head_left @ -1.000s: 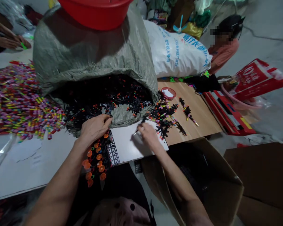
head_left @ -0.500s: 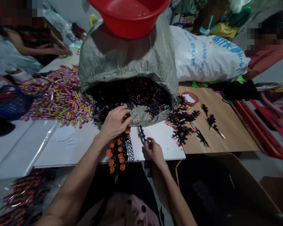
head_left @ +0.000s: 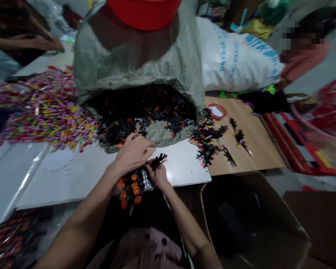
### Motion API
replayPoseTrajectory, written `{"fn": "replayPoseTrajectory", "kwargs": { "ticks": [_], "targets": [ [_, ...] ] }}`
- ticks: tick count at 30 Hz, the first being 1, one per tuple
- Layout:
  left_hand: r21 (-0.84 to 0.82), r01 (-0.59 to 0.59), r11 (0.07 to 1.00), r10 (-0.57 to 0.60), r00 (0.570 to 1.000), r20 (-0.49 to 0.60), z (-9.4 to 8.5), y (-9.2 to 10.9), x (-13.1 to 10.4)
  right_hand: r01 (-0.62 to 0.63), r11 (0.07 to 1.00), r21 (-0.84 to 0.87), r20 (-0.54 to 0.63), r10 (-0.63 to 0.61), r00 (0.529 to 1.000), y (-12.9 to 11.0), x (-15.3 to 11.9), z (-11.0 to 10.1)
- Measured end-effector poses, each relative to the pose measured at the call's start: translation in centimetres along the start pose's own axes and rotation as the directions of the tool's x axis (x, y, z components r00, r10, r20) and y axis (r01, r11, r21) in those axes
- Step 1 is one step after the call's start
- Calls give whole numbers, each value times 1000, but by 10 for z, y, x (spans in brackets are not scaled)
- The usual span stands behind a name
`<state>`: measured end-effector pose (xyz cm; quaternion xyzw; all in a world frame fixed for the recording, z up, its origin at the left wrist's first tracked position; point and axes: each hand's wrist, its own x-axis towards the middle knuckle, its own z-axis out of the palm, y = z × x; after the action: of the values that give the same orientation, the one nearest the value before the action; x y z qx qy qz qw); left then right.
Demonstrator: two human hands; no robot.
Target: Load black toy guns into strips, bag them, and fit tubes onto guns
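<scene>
My left hand (head_left: 134,151) rests at the mouth of a big grey sack (head_left: 140,59), over the top of a bunch of black pieces with orange discs (head_left: 134,185); its fingertips are partly hidden. Just to its right, my right hand (head_left: 158,173) is closed on a black toy piece (head_left: 158,160) with an orange tip, close beside the bunch. The bunch hangs past the front edge of the white table (head_left: 184,168). Many black pieces with orange tips (head_left: 173,119) spill from the sack.
Colourful small tubes (head_left: 53,112) are heaped at left. Black pieces (head_left: 210,140) and a small red basket (head_left: 217,111) lie at right. A white sack (head_left: 238,59), a red basin (head_left: 148,15) and an open carton (head_left: 254,224) surround the table. Two people sit beyond.
My right hand has moved left and up with the black piece, close to my left hand. The piece now points up to the right. The whole view has shifted.
</scene>
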<state>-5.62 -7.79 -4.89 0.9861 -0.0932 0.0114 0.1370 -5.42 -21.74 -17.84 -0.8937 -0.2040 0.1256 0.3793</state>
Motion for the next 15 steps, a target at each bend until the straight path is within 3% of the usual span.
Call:
{"fn": "replayPoseTrajectory", "kwargs": {
  "ticks": [4, 8, 10, 12, 13, 15],
  "targets": [
    [30, -21, 999, 21, 1000, -10, 3, -1, 0, 35, 911, -410, 133, 22, 991, -25, 5, -1],
    [71, 17, 997, -14, 999, -32, 11, 5, 0, 115, 868, -483, 208, -14, 978, -36, 9, -18],
    [16, 4, 1000, -4, 999, -35, 7, 3, 1, 163, 877, -453, 252, -50, 967, -23, 10, -50],
    [-93, 22, 995, -31, 994, -106, -12, -9, 3, 116, 867, -485, 203, -17, 979, 1, 14, -98],
    [-160, 50, 986, -76, 984, -160, -27, -20, 6, 18, 841, -540, 100, 43, 994, 14, 18, -124],
    [-263, 218, 940, -288, 920, -266, -65, -51, 11, -157, 762, -629, -86, 133, 987, 41, 30, -174]
  ]
}}
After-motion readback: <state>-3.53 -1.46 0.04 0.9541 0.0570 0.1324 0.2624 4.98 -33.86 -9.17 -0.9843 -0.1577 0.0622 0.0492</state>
